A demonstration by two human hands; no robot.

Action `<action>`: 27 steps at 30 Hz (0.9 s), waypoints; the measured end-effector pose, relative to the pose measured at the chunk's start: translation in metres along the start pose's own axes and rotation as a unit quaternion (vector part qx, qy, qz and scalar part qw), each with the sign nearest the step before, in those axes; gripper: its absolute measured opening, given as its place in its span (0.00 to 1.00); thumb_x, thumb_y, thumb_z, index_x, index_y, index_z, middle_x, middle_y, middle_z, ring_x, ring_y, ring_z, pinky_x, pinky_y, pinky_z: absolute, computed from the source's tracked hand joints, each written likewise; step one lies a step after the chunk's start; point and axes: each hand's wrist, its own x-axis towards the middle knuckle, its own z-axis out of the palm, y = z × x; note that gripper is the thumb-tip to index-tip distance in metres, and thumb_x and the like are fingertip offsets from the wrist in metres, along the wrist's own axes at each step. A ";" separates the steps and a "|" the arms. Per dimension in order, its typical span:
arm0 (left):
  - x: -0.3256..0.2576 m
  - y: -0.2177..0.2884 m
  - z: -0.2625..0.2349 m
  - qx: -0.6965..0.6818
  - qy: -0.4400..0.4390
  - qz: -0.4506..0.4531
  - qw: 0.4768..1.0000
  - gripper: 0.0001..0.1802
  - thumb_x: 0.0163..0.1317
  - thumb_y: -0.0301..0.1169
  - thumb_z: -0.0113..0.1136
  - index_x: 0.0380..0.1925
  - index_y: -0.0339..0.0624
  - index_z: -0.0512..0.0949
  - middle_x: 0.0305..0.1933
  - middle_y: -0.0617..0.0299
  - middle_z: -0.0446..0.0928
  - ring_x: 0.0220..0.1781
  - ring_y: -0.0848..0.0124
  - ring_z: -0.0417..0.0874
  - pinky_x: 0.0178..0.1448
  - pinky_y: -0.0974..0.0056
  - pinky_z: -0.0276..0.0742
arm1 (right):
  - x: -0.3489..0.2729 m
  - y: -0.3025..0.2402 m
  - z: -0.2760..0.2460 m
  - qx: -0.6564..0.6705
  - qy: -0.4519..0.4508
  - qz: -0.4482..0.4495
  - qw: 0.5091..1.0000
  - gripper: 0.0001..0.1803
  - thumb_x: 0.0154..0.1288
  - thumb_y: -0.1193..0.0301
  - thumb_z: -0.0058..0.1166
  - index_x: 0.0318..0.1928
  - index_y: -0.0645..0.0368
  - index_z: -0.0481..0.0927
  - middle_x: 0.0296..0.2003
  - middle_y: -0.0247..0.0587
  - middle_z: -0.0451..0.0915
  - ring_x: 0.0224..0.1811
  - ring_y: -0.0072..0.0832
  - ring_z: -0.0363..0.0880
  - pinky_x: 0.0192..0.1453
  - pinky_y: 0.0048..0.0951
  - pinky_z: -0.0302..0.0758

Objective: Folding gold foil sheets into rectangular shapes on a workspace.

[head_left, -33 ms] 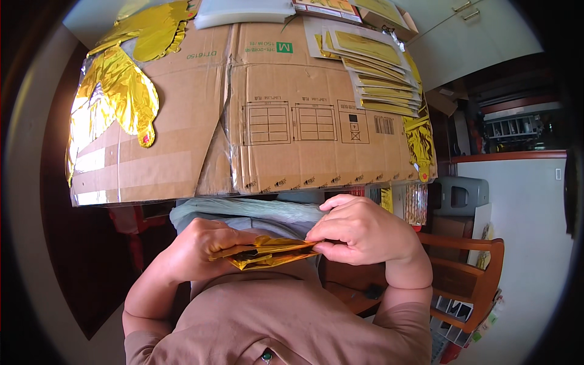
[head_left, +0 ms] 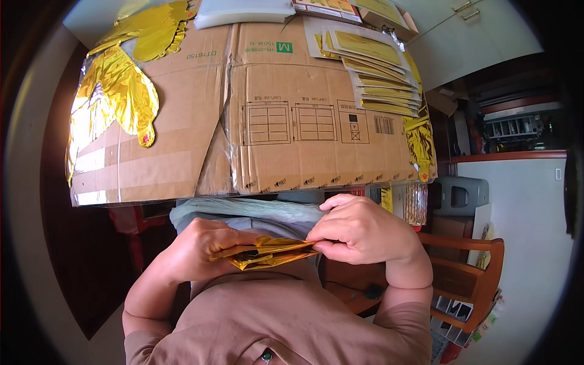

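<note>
Close to my body, in front of the table edge, I hold a folded gold foil balloon in both hands. My left hand is closed on its left end, thumb along the top. The fingertips of my right hand pinch its right end. The foil is flattened into layers, with a gap showing between them on the side toward me. Unfolded gold foil balloons lie at the far left of the cardboard. At the far right is a fanned stack of flat packs with gold foil inside.
A flattened cardboard sheet covers the table before me. Clear plastic sleeves lie at its far edge, beside a printed box. More gold foil hangs at the right edge. A wooden chair stands to my right.
</note>
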 end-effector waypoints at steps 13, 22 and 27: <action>0.005 0.008 0.005 0.037 0.024 0.037 0.998 0.22 0.47 0.20 0.71 0.47 0.40 0.88 0.30 0.59 0.84 0.28 0.61 0.82 0.35 0.60 0.79 | -0.001 0.000 -0.012 0.021 -0.077 0.011 0.997 0.07 0.63 0.73 0.59 0.41 0.60 0.85 0.28 0.44 0.84 0.35 0.43 0.83 0.64 0.44 0.75; 0.002 0.012 0.009 0.093 0.040 0.075 0.992 0.15 0.54 0.25 0.74 0.44 0.39 0.87 0.31 0.59 0.86 0.29 0.62 0.85 0.35 0.60 0.80 | 0.000 -0.003 -0.003 -0.039 -0.056 0.018 0.998 0.08 0.60 0.74 0.61 0.29 0.60 0.75 0.21 0.44 0.78 0.26 0.44 0.80 0.59 0.42 0.78; 0.002 0.014 0.009 0.106 0.040 0.078 0.991 0.15 0.54 0.25 0.74 0.43 0.38 0.87 0.32 0.59 0.86 0.30 0.61 0.86 0.36 0.60 0.81 | 0.001 -0.011 -0.001 -0.080 -0.035 0.026 0.996 0.07 0.60 0.74 0.61 0.30 0.60 0.75 0.22 0.43 0.79 0.28 0.43 0.81 0.58 0.43 0.79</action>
